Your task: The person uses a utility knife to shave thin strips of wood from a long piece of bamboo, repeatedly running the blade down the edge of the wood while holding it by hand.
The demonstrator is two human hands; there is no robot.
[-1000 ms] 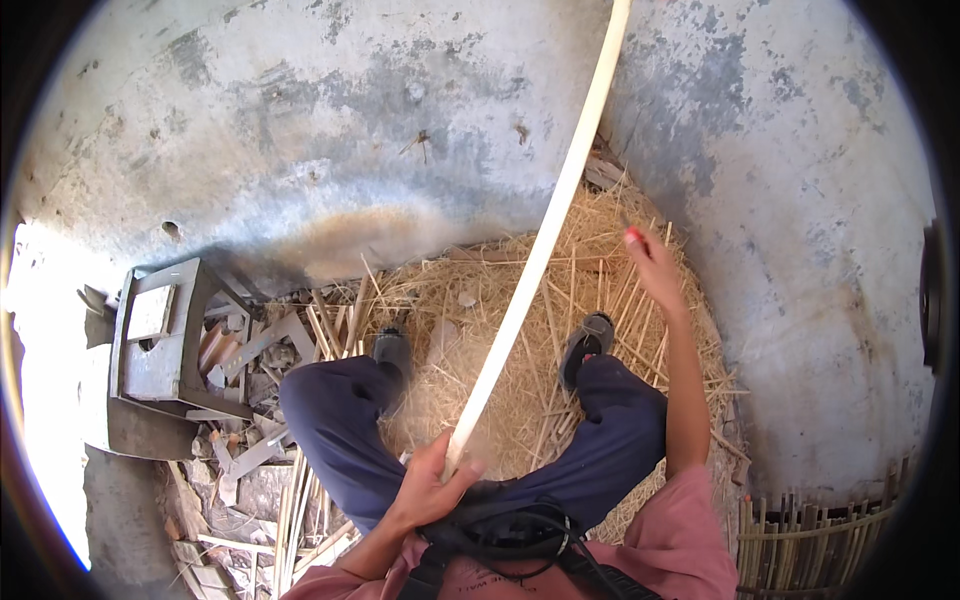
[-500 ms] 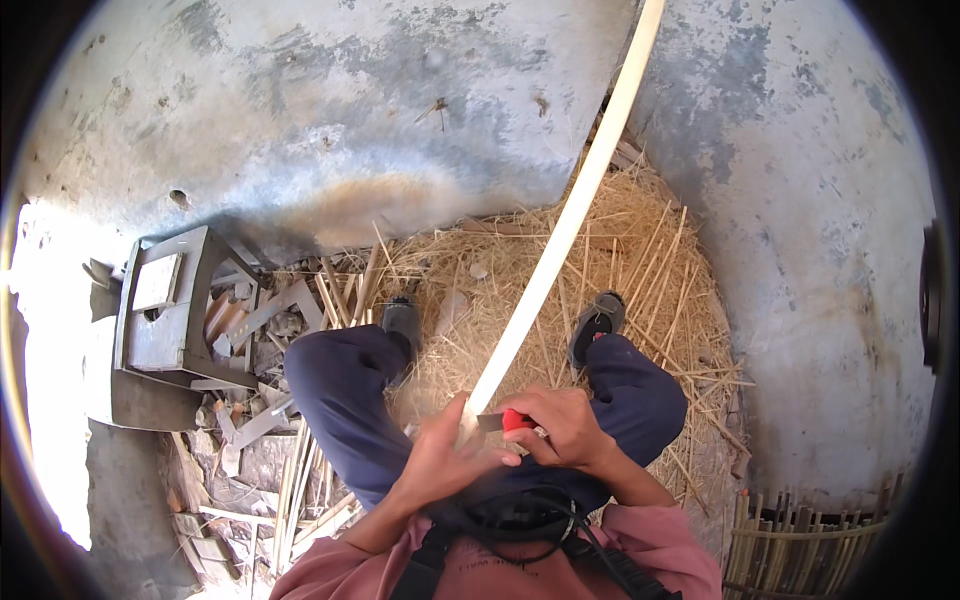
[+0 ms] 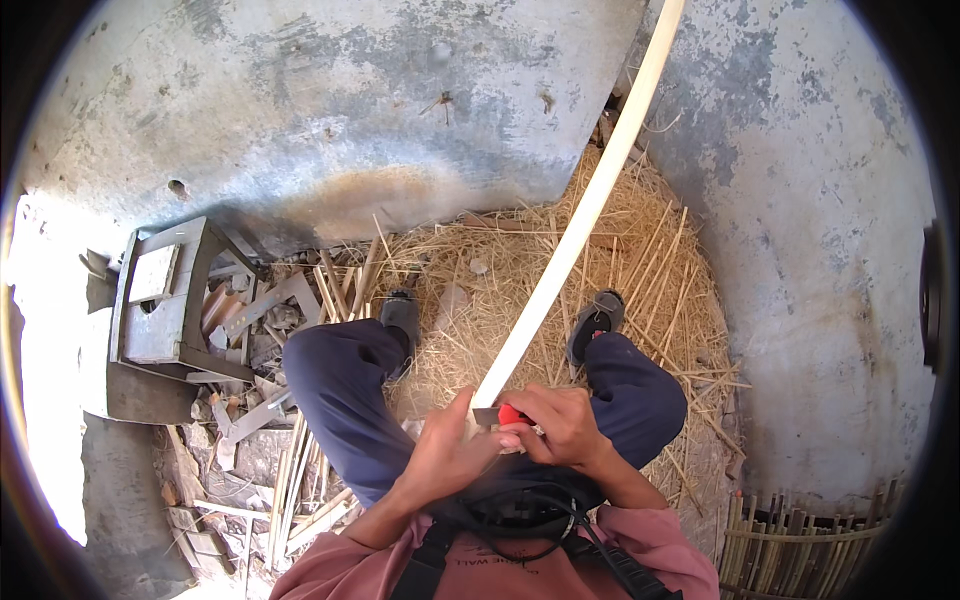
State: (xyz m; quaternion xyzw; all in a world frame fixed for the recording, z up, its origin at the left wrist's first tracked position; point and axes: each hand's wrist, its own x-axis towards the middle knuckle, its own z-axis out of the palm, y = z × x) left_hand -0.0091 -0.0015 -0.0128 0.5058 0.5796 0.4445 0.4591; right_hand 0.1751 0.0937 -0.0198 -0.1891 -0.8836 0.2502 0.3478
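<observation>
Now that the right hand (image 3: 565,425) has come off the straw (image 3: 480,255) onto the red-handled knife (image 3: 505,415) – both hands clamped shut at the near end of the pale bamboo strip (image 3: 580,215), left hand (image 3: 450,455) gripping it over the lap – looks set for splitting.

The strip (image 3: 580,220) is pale cream, nearly white where the sun hits it. The tool (image 3: 510,414) at its near end has a bright red handle. Trousers (image 3: 345,400) are dark navy, shirt (image 3: 480,570) is faded dusty pink with black straps over it. Straw (image 3: 660,270) on the ground is golden yellow. The wall (image 3: 330,110) is blotchy grey with one rusty orange-brown patch. The stool (image 3: 165,295) on the left is weathered grey.
</observation>
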